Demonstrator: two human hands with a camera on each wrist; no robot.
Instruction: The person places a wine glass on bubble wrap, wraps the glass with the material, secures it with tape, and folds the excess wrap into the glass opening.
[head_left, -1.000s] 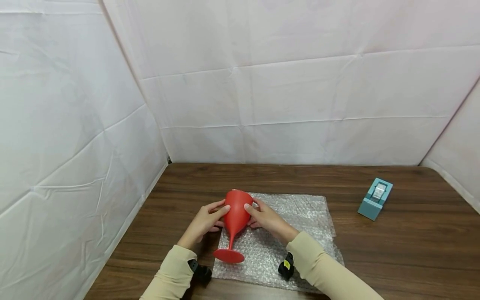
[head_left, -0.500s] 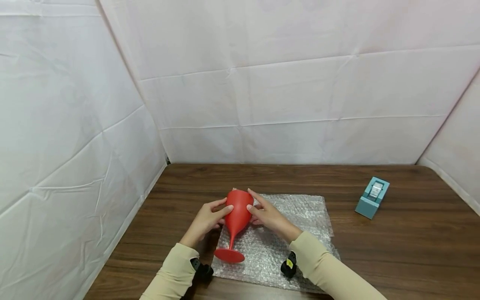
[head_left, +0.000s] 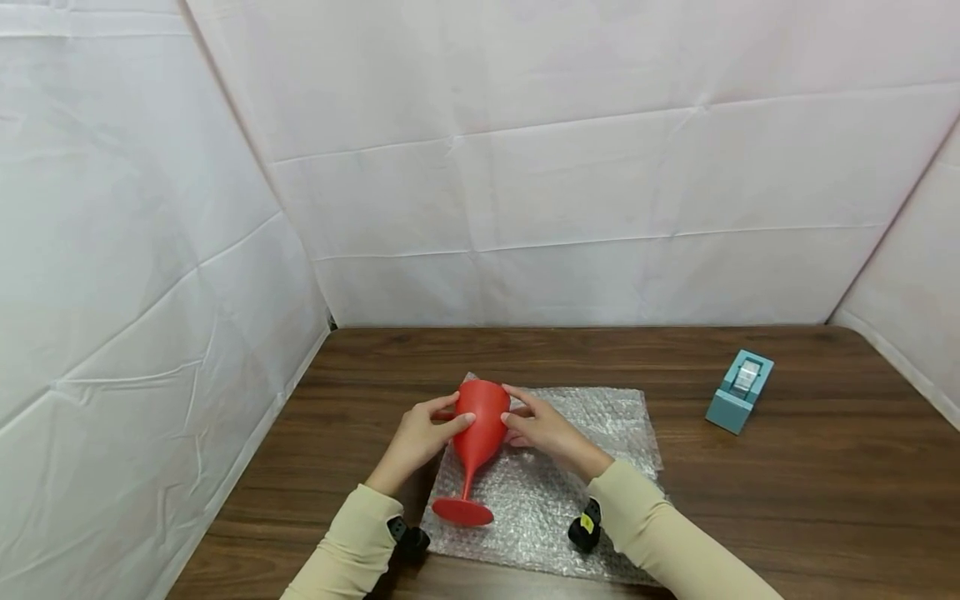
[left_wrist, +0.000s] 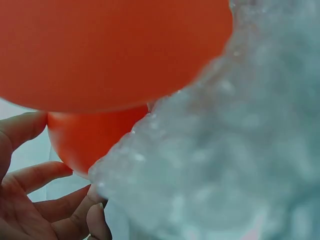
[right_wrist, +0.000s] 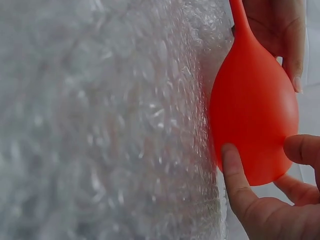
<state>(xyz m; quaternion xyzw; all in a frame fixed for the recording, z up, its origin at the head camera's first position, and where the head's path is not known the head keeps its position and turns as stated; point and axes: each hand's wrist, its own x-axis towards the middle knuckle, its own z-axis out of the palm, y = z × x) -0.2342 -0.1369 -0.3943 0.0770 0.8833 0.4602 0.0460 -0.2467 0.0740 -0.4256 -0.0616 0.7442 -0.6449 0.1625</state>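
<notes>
A red goblet (head_left: 482,421) lies on a sheet of bubble wrap (head_left: 551,492), its round foot toward the person and its rim pointing away. My left hand (head_left: 417,433) holds the bowl from the left, thumb on top. From the other side my right hand (head_left: 547,432) holds it too, index finger by the rim and thumb on the bowl. In the left wrist view the goblet's foot (left_wrist: 110,50) hides much of the bowl, and the left fingers (left_wrist: 42,175) touch the bowl. The right wrist view shows right fingers (right_wrist: 235,172) against the bowl (right_wrist: 255,110).
A teal tape dispenser (head_left: 739,392) stands on the wooden table (head_left: 817,467) at the right. White cloth walls (head_left: 480,167) enclose the back and sides. A wrist camera (head_left: 585,529) sits below the right sleeve, over the wrap.
The goblet has shifted slightly right over the bubble wrap with both hands on it. My right index finger has moved up to the rim. The view has turned a little rightward.
</notes>
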